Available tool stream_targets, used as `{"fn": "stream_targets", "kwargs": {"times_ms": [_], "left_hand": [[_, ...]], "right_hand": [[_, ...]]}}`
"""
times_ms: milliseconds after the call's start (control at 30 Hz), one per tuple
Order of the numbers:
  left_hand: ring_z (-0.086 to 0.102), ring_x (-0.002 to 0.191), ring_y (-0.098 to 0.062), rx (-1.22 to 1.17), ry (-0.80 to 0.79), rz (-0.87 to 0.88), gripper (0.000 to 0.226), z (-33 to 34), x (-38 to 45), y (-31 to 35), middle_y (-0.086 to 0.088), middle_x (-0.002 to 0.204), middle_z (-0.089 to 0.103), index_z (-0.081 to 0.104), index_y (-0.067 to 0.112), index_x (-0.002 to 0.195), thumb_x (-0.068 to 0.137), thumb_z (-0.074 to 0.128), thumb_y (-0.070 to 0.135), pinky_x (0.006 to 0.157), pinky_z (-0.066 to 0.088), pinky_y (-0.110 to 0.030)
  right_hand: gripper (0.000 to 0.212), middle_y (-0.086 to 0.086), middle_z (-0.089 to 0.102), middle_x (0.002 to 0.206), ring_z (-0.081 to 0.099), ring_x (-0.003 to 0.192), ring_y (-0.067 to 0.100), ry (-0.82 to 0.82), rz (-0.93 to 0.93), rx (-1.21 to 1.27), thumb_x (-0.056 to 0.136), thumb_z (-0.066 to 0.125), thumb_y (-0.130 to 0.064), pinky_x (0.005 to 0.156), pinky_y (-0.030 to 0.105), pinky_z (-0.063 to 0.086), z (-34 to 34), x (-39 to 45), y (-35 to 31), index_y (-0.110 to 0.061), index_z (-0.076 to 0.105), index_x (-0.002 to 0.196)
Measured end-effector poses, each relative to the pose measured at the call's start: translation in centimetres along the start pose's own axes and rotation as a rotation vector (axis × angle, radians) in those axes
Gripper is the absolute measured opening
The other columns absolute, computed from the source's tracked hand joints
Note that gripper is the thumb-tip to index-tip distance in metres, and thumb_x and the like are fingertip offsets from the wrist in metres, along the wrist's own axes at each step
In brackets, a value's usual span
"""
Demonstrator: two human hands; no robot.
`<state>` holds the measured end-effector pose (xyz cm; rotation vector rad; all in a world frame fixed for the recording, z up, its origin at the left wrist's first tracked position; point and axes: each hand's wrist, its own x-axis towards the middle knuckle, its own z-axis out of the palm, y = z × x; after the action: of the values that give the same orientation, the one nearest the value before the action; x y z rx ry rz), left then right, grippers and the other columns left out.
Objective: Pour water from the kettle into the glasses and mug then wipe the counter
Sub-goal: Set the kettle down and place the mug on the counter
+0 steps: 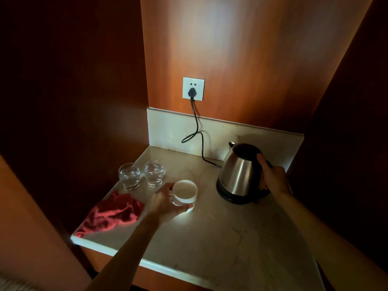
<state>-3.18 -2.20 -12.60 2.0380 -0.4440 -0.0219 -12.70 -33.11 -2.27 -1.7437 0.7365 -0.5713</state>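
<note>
A steel kettle [237,171] stands upright on its black base at the right of the pale counter [220,238]. My right hand [273,175] is wrapped around its black handle. A white mug [185,191] sits mid-counter, and my left hand [165,203] grips it from the left and below. Two clear glasses, one [129,176] further left and one [154,173] beside it, stand at the back left with water in them. A crumpled red cloth [111,213] lies at the left front edge.
A black cord [197,131] runs from the kettle base up to a white wall socket [193,88]. Wooden panels enclose the counter at the back and on both sides. The counter's front edge lies close to me.
</note>
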Motion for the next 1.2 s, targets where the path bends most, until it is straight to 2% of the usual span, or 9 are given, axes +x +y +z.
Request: {"fn": "stream_targets", "kwargs": {"times_ms": [133, 200, 267, 333, 433, 600, 733, 867, 1200], "left_hand": [[0.068, 0.088, -0.007, 0.019, 0.068, -0.041, 0.083, 0.2, 1.5, 0.3, 0.015, 0.097, 0.066, 0.052, 0.034, 0.111, 0.04, 0.091, 0.053, 0.077, 0.059, -0.03], [0.065, 0.087, -0.008, 0.046, 0.116, -0.056, 0.087, 0.5, 2.8, 1.3, 0.013, 0.096, 0.064, 0.053, 0.026, 0.116, 0.044, 0.093, 0.051, 0.074, 0.054, -0.023], [0.061, 0.082, -0.01, 0.096, 0.192, -0.069, 0.087, 0.9, 4.5, 2.6, 0.009, 0.095, 0.063, 0.054, 0.014, 0.119, 0.05, 0.093, 0.047, 0.069, 0.046, -0.019], [0.061, 0.08, -0.014, 0.112, 0.264, -0.105, 0.084, 1.5, 6.3, 3.6, 0.0, 0.099, 0.067, 0.054, 0.007, 0.116, 0.052, 0.093, 0.046, 0.067, 0.043, -0.02], [0.065, 0.09, -0.025, 0.102, 0.316, -0.167, 0.084, 2.4, 8.7, 4.1, -0.01, 0.106, 0.067, 0.054, 0.004, 0.115, 0.053, 0.092, 0.046, 0.07, 0.045, -0.025], [0.063, 0.098, -0.034, 0.142, 0.329, -0.211, 0.083, 3.5, 11.3, 3.3, -0.016, 0.109, 0.063, 0.051, 0.0, 0.117, 0.056, 0.09, 0.04, 0.078, 0.049, -0.034], [0.061, 0.101, -0.036, 0.167, 0.339, -0.238, 0.082, 4.3, 12.0, 2.9, -0.016, 0.11, 0.06, 0.049, 0.0, 0.118, 0.057, 0.088, 0.039, 0.08, 0.049, -0.038], [0.062, 0.1, -0.038, 0.173, 0.347, -0.226, 0.084, 4.8, 12.5, 2.7, -0.017, 0.11, 0.061, 0.049, -0.001, 0.117, 0.056, 0.09, 0.038, 0.079, 0.049, -0.04], [0.063, 0.1, -0.037, 0.199, 0.267, -0.216, 0.087, 4.2, 12.8, 2.2, -0.017, 0.112, 0.063, 0.05, 0.003, 0.12, 0.055, 0.093, 0.042, 0.081, 0.05, -0.041]], "right_hand": [[0.054, 0.004, 0.054, 0.056, 0.052, 0.051, 0.019, 0.012, 0.01, 0.035, 0.092, 0.067, -0.056, 0.048, 0.026, 0.039, 0.6, 0.0, 0.4, -0.011, 0.056, 0.065], [0.054, 0.008, 0.061, 0.066, 0.058, 0.061, 0.022, 0.03, 0.019, 0.036, 0.091, 0.067, -0.057, 0.054, 0.029, 0.044, 0.9, 0.2, 0.6, -0.006, 0.063, 0.073], [0.055, 0.008, 0.06, 0.064, 0.058, 0.061, 0.023, 0.046, 0.023, 0.043, 0.089, 0.067, -0.059, 0.053, 0.028, 0.043, 1.1, 0.3, 0.8, -0.008, 0.06, 0.07], [0.057, 0.008, 0.058, 0.062, 0.057, 0.06, 0.023, 0.053, 0.026, 0.049, 0.088, 0.068, -0.061, 0.054, 0.029, 0.042, 1.2, 0.3, 0.8, -0.008, 0.059, 0.069], [0.059, 0.011, 0.06, 0.065, 0.059, 0.062, 0.025, 0.05, 0.03, 0.056, 0.088, 0.068, -0.061, 0.055, 0.029, 0.045, 1.3, 0.3, 1.1, -0.005, 0.062, 0.072], [0.062, 0.021, 0.07, 0.073, 0.066, 0.066, 0.027, 0.074, 0.042, 0.075, 0.085, 0.069, -0.064, 0.06, 0.036, 0.053, 1.6, 0.7, 1.4, -0.004, 0.066, 0.073], [0.059, 0.01, 0.068, 0.063, 0.069, 0.066, 0.027, 0.09, 0.045, 0.076, 0.084, 0.07, -0.065, 0.062, 0.04, 0.057, 1.7, 0.9, 1.7, -0.01, 0.062, 0.062], [0.058, 0.004, 0.059, 0.054, 0.062, 0.057, 0.022, 0.103, 0.027, 0.066, 0.086, 0.069, -0.061, 0.054, 0.032, 0.048, 1.7, 0.7, 1.4, -0.013, 0.055, 0.058], [0.058, 0.002, 0.058, 0.053, 0.062, 0.058, 0.022, 0.083, 0.044, 0.069, 0.084, 0.069, -0.065, 0.055, 0.033, 0.049, 1.6, 0.8, 1.5, -0.014, 0.056, 0.059]]}}
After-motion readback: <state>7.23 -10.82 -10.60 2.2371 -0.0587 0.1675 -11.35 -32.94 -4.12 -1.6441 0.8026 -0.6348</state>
